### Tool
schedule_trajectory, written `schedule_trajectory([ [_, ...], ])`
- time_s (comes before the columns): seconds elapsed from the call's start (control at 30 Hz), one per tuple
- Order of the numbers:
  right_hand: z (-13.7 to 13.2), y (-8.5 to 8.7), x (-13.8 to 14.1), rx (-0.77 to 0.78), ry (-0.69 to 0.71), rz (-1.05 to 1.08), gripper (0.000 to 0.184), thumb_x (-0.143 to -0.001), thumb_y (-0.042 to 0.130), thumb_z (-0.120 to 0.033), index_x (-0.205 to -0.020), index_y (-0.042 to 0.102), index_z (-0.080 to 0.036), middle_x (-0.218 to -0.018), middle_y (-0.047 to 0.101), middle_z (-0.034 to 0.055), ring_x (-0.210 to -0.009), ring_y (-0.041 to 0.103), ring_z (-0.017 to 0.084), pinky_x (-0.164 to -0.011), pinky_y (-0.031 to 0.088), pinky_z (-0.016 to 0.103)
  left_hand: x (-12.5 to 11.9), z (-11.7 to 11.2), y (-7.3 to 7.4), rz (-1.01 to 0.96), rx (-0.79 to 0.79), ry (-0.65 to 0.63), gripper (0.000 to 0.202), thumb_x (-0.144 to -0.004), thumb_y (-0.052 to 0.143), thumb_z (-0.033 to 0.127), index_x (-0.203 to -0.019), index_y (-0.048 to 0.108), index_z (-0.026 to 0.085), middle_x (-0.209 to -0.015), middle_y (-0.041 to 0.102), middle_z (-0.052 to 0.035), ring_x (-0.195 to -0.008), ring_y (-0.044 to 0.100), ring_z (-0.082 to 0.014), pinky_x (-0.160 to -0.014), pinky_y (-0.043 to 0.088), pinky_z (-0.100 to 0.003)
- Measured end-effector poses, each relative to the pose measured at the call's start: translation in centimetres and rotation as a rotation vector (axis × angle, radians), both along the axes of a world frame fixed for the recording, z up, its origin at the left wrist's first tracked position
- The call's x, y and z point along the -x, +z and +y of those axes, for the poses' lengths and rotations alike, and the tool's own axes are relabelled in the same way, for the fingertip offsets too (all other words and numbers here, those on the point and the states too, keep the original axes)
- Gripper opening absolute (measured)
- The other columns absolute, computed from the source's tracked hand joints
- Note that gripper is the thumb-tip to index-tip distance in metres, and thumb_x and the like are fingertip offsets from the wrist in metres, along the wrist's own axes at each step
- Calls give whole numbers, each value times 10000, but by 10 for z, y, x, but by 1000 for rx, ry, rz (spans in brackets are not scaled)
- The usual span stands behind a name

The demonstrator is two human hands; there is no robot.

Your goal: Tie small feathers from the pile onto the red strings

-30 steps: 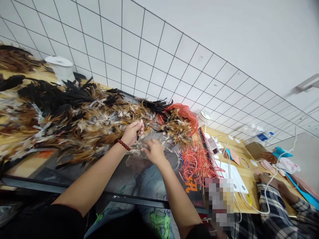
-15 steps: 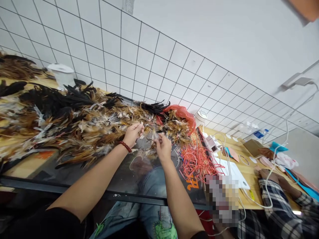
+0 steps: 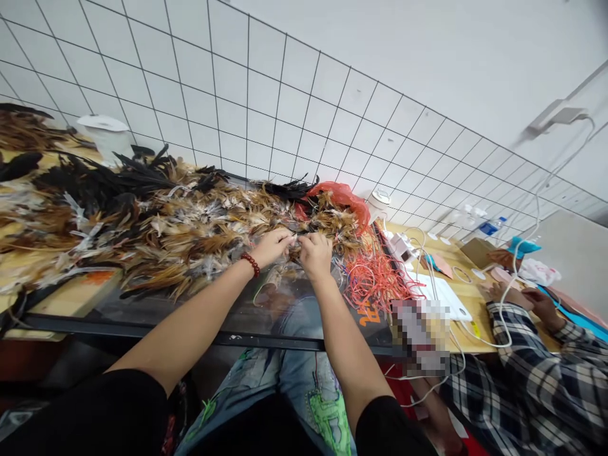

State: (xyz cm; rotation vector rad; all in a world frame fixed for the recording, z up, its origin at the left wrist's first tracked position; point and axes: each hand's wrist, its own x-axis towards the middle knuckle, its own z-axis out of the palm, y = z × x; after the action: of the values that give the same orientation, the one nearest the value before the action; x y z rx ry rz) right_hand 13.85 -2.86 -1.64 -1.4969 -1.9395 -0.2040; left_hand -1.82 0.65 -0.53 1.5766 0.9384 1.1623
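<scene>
My left hand (image 3: 273, 247), with a dark red bead bracelet (image 3: 251, 264) at the wrist, is closed in a pinch over the dark tabletop (image 3: 190, 315). My right hand (image 3: 316, 254) pinches from the other side, and the fingertips of both hands nearly meet. Between them shows a small pale tip; it looks like part of a feather, though the fingers hide most of it. Just beyond and to the left spreads a thick heap of brown and white feathers (image 3: 204, 221). Long black feathers (image 3: 104, 183) lie behind it.
A red plastic bag (image 3: 344, 201) holds more feathers. Tangled red cords (image 3: 368, 275) lie right of my hands. White tubs (image 3: 105, 136) stand behind, before a wire grid (image 3: 247, 101). At right, a co-worker in a plaid sleeve (image 3: 517, 316) sits by a white board (image 3: 441, 297) and loose cables.
My hands have come together, the right one moving in towards the left so that their fingertips nearly touch. The view has shifted slightly. The co-worker's hands have moved a little.
</scene>
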Motion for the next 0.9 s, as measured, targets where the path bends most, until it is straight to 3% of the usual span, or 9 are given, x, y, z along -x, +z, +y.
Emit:
schedule_trajectory([
  [0.1,5,-6,4,7,4,275,275,-876,535,-283,-1112,656,-212,-992,630,76,-907,534,198,-866,383,338,-1,2,-7,-13,33,44,257,-767,616,366,-592,608,177,-469,507,12,-447,437,-115,-480,342,-234],
  [0.2,14,-12,8,82,65,649,353,-822,583,-366,-1113,639,-176,-913,628,53,-745,532,150,-768,448,282,-1,4,-11,-121,80,43,273,-757,614,411,-618,601,176,-483,528,9,-461,451,-115,-492,349,-230],
  [0.27,18,-14,9,148,133,831,317,-804,581,-398,-1012,659,-172,-863,639,38,-726,536,141,-749,463,267,-2,3,-12,-154,87,20,279,-744,629,423,-623,605,173,-491,534,6,-473,459,-114,-507,353,-229],
  [0.4,17,-11,9,191,143,881,225,-796,551,-393,-781,633,-184,-763,625,12,-738,536,143,-769,459,266,-6,0,-13,-127,62,-28,291,-754,629,433,-635,620,167,-496,540,1,-479,458,-109,-518,351,-226],
  [0.53,16,8,-5,109,128,874,241,-793,545,-439,-759,599,-206,-740,582,5,-742,516,151,-785,457,289,-8,-1,-12,-169,95,-27,320,-752,630,471,-657,632,166,-512,551,-8,-473,466,-108,-498,352,-225],
  [0.67,22,52,-28,65,389,1240,361,-811,503,-599,-761,539,-243,-693,529,-7,-658,492,140,-720,487,302,-3,2,-8,-279,227,100,352,-683,676,506,-679,640,156,-547,555,-11,-470,464,-108,-452,328,-223],
  [0.73,25,72,-31,116,537,1210,356,-743,631,-587,-737,553,-240,-714,561,-4,-661,513,135,-708,486,297,0,4,-7,-312,240,114,347,-660,692,497,-676,635,156,-576,565,-9,-481,460,-105,-453,324,-223],
  [0.8,27,84,-25,322,670,982,303,-713,708,-504,-724,601,-221,-718,598,-4,-673,540,133,-710,483,291,2,6,-6,-306,206,120,327,-650,699,479,-672,636,159,-574,556,4,-488,437,-102,-466,318,-227],
  [0.9,32,82,-4,468,747,655,231,-753,691,-418,-719,645,-194,-713,634,-5,-695,574,133,-732,483,284,5,8,-7,-228,101,140,272,-610,729,414,-625,619,166,-551,533,21,-521,416,-108,-502,314,-231],
])
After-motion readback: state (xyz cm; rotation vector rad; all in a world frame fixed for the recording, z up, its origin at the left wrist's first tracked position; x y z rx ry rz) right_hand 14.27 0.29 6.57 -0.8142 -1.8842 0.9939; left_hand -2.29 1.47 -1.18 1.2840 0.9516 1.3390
